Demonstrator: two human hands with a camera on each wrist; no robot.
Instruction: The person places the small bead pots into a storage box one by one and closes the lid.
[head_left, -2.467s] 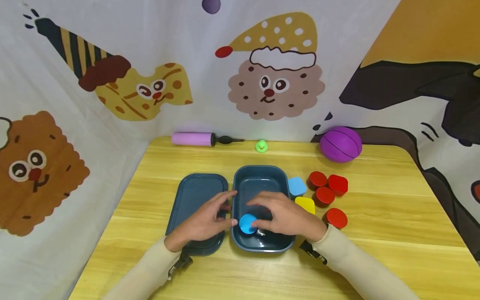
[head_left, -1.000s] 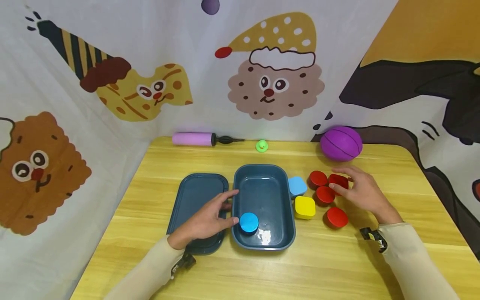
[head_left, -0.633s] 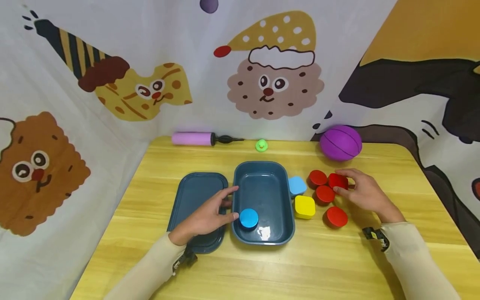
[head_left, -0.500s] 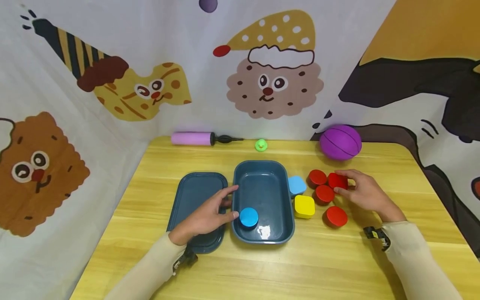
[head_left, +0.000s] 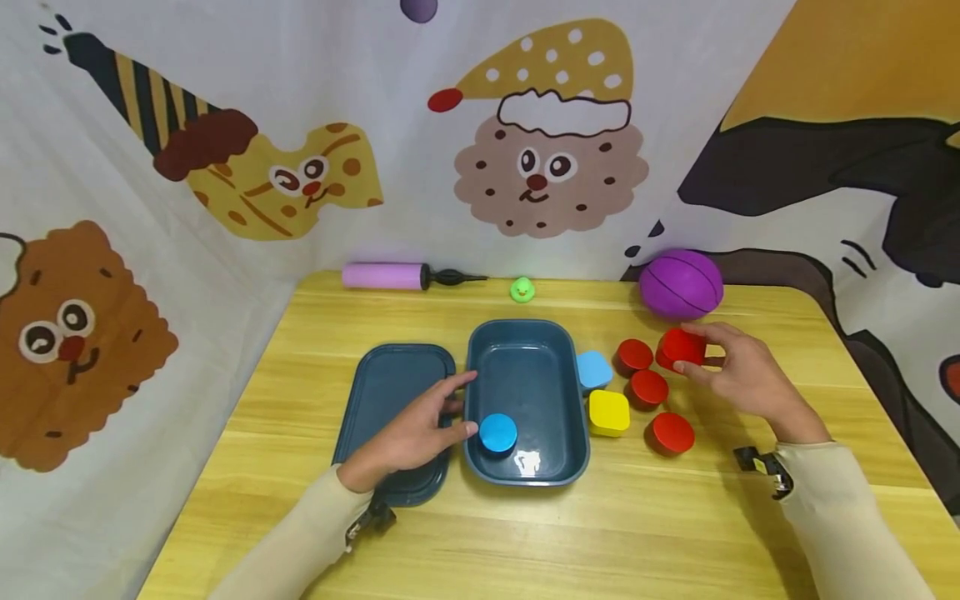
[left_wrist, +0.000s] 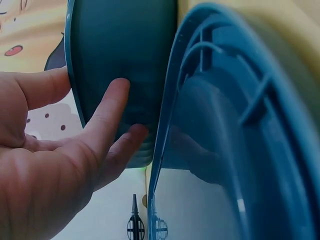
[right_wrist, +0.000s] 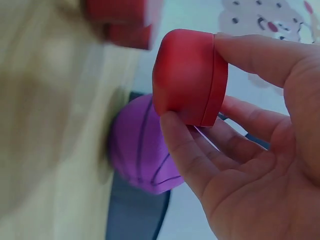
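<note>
Red rounded-square box point(head_left: 679, 347): up off the wooden table point(head_left: 525, 542), over its right-hand part, in front of the purple ball point(head_left: 681, 285). Right hand point(head_left: 750, 375) holds it pinched between thumb and fingertips, finger gap narrowed to the box's width. Right wrist view shows air beneath.

Just changed: box lifted clear. Judgement: grip looks settled, the right hand alone bearing it.

Against half a second ago: box then sat among the round red boxes point(head_left: 648, 389); now slightly higher and rightward. Those have stayed put, likewise the yellow box point(head_left: 609, 412) and light-blue box point(head_left: 594, 371).

Farther left: dark tray point(head_left: 532, 379), blue round box point(head_left: 498, 433) inside at its near left. Left hand point(head_left: 412, 437) unchanged, fingers spread wide, touching the tray's left wall, gripping nothing; dark lid point(head_left: 386, 387) under that arm.
</note>
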